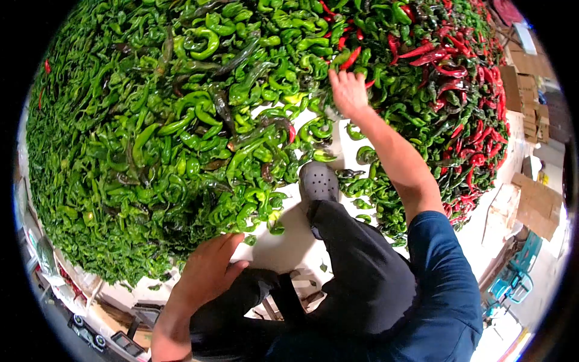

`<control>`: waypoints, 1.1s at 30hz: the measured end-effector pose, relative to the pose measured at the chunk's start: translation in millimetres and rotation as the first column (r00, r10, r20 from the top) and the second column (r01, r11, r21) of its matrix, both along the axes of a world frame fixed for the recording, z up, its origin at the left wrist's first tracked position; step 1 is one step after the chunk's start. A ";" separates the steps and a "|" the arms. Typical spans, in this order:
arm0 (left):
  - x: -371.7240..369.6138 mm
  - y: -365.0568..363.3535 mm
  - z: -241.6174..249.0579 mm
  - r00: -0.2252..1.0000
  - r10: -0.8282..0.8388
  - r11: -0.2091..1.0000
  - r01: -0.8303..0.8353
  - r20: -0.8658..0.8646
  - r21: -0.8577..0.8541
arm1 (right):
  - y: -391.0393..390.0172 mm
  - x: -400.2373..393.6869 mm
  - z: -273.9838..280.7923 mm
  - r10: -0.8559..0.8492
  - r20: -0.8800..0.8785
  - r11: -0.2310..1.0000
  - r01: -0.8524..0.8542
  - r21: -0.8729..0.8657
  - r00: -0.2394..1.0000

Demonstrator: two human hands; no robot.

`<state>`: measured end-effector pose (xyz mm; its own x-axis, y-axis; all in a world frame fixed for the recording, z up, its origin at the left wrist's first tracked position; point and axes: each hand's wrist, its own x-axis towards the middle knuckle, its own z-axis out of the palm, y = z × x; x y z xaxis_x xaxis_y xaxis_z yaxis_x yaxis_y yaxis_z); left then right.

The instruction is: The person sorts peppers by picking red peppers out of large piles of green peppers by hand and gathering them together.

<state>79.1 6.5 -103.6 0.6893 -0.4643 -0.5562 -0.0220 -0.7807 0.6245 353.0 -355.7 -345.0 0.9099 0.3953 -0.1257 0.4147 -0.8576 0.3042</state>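
My right hand (349,94) is on the pepper heap, its fingers bent down with the tips hidden. A red chili pepper (351,58) lies just beyond those fingertips, and the end of another red chili (370,84) shows beside the hand. Whether the fingers grip anything is hidden. My left hand (210,265) is by my knee at the near edge of the green peppers (175,193), its thumb apart from the outstretched fingers and nothing held. Between the two hands, a dark clog (319,181) on my foot stands on a white surface (283,241).
Red peppers (449,69) are gathered along the right of the heap. Cardboard boxes (531,105), a flattened cardboard piece (537,205) and a teal plastic object (522,268) are on the right. Equipment (87,332) stands at lower left.
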 end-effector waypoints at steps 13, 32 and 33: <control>-18.1 10.4 1.5 1.000 0.024 1.000 -0.024 -0.003 0.004 | 19.1 -116.9 25.3 0.270 -0.579 0.798 0.158 0.581 0.769; -11.4 7.6 -12.5 0.995 0.064 0.997 -0.061 -0.078 0.045 | 73.8 -39.1 -9.1 -0.088 -0.578 0.733 0.445 0.514 0.812; -11.2 7.9 -12.7 0.993 0.069 0.997 -0.064 -0.093 0.047 | 83.4 -67.5 4.1 0.004 -0.554 0.691 0.398 0.603 0.833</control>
